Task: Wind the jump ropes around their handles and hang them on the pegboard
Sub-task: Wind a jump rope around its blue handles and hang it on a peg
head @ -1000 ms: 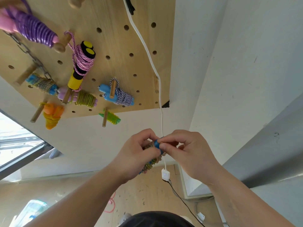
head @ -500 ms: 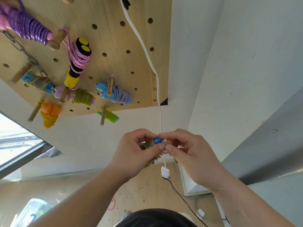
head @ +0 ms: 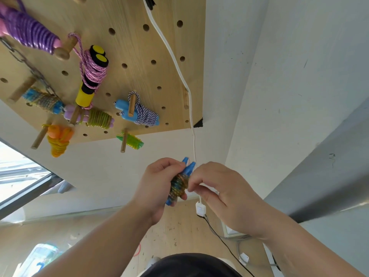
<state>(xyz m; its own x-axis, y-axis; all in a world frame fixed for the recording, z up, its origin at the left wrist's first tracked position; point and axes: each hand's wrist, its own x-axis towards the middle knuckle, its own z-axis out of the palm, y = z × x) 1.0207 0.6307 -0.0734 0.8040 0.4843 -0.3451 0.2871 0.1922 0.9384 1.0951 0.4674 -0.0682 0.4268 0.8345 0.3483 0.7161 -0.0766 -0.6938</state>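
Pegboard (head: 139, 47) upper left, wound ropes hung on its pegs. Below it, left hand (head: 157, 186) gripped the wound jump rope (head: 179, 183). The bundle lay inside the curled fingers, long axis running lower left to upper right, blue handle tips pointing up past the fingertips. Right hand (head: 219, 188) pinched at its right side, possibly a rope end.

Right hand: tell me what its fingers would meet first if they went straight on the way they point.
The wound jump rope: the fingers of the right hand seem to pinch it now. Behind it is the left hand, gripping it.
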